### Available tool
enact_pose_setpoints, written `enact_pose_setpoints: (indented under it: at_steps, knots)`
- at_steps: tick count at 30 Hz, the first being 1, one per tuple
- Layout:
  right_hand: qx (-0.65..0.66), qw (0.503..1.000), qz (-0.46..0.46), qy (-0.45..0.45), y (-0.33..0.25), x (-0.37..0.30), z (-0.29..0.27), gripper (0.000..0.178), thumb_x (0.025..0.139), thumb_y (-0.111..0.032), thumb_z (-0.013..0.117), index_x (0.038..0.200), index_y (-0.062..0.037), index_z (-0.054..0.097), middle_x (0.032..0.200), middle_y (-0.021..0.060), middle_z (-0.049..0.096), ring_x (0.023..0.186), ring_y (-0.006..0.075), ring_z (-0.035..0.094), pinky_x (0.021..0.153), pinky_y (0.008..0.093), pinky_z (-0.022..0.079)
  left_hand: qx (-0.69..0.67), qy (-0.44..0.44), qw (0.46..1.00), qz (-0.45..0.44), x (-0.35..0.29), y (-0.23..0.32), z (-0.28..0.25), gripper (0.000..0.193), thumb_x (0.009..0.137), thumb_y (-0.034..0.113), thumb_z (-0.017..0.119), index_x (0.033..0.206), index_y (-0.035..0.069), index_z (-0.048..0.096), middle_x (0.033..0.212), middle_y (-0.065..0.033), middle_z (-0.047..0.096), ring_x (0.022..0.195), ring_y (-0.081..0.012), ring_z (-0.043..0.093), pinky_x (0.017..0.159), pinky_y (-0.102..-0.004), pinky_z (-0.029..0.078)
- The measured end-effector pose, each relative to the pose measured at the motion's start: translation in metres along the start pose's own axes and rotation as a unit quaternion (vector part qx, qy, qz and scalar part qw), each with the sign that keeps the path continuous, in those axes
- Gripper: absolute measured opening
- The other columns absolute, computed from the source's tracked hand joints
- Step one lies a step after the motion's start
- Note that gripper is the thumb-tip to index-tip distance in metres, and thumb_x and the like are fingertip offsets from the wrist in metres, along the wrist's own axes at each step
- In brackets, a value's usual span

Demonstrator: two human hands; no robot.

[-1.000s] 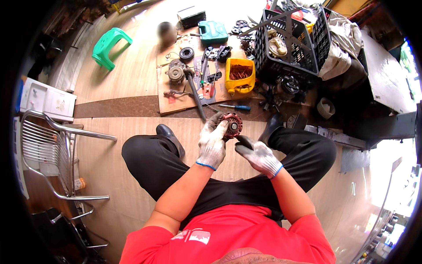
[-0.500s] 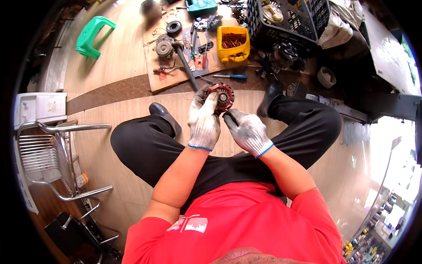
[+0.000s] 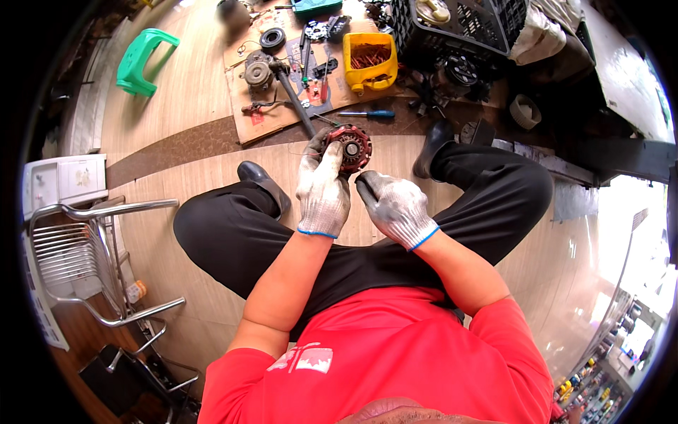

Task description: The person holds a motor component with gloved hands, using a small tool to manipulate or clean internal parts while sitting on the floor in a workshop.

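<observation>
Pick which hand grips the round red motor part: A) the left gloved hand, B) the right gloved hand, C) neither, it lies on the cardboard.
A: the left hand wraps its fingers around the red motor part, while the right hand sits just below it.
</observation>
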State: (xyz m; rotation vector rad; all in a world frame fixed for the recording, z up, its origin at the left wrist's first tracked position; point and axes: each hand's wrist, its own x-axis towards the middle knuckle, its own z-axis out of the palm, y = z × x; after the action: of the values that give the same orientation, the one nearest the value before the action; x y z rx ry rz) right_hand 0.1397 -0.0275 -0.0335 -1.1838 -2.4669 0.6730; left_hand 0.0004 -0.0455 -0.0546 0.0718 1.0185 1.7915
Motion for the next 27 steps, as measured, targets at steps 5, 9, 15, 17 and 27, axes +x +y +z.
enact_pose_setpoints:
  at_steps: [5, 9, 15, 17, 27]
  knots:
    - [0.006, 1.0, 0.005, -0.014, 0.002, -0.005, -0.005, 0.023, 0.096, -0.028, 0.059, 0.087, -0.0084, 0.065, 0.075, 0.0161, 0.069, 0.065, 0.0352, 0.068, 0.058, 0.0456, 0.053, -0.063, -0.013, 0.997, -0.034, 0.001, 0.004, -0.003, 0.024, 0.101, 0.006, 0.054, 0.125, 0.001, 0.057, 0.119, -0.0186, 0.067, 0.106, -0.0318, 0.068, 0.091, -0.0492, 0.059]
    - [-0.023, 0.999, 0.026, -0.028, 0.017, -0.005, 0.008, 0.022, 0.094, -0.028, 0.058, 0.087, -0.0091, 0.065, 0.076, 0.0174, 0.069, 0.067, 0.0368, 0.069, 0.06, 0.0479, 0.053, -0.089, -0.026, 0.992, -0.085, 0.001, 0.011, -0.003, 0.025, 0.101, 0.005, 0.054, 0.126, 0.002, 0.056, 0.119, -0.0172, 0.066, 0.106, -0.0321, 0.068, 0.09, -0.0491, 0.06]
    - [-0.081, 0.992, 0.093, 0.036, 0.056, 0.019, -0.026, 0.026, 0.097, -0.031, 0.057, 0.094, -0.0083, 0.068, 0.09, 0.0163, 0.073, 0.082, 0.0347, 0.071, 0.073, 0.0443, 0.055, -0.055, -0.003, 0.995, -0.086, 0.001, 0.013, -0.002, 0.023, 0.101, 0.006, 0.053, 0.122, -0.001, 0.059, 0.118, -0.0192, 0.067, 0.104, -0.0332, 0.069, 0.09, -0.0493, 0.061]
    - [-0.097, 0.989, 0.085, 0.068, 0.055, 0.022, -0.047, 0.025, 0.098, -0.03, 0.058, 0.096, -0.0068, 0.067, 0.091, 0.0156, 0.072, 0.082, 0.0349, 0.07, 0.072, 0.0437, 0.055, -0.025, -0.002, 0.996, -0.085, 0.003, 0.012, -0.003, 0.022, 0.1, 0.004, 0.054, 0.121, 0.0, 0.059, 0.117, -0.0181, 0.068, 0.103, -0.0312, 0.07, 0.09, -0.0483, 0.061]
    - [-0.002, 0.999, -0.019, -0.026, -0.022, -0.035, -0.108, 0.013, 0.094, -0.022, 0.065, 0.097, -0.0098, 0.067, 0.077, 0.0115, 0.069, 0.068, 0.031, 0.069, 0.059, 0.0395, 0.054, -0.022, 0.04, 0.999, -0.025, 0.007, 0.007, -0.002, 0.024, 0.1, 0.003, 0.054, 0.124, 0.002, 0.057, 0.118, -0.0172, 0.067, 0.101, -0.0303, 0.07, 0.085, -0.0494, 0.061]
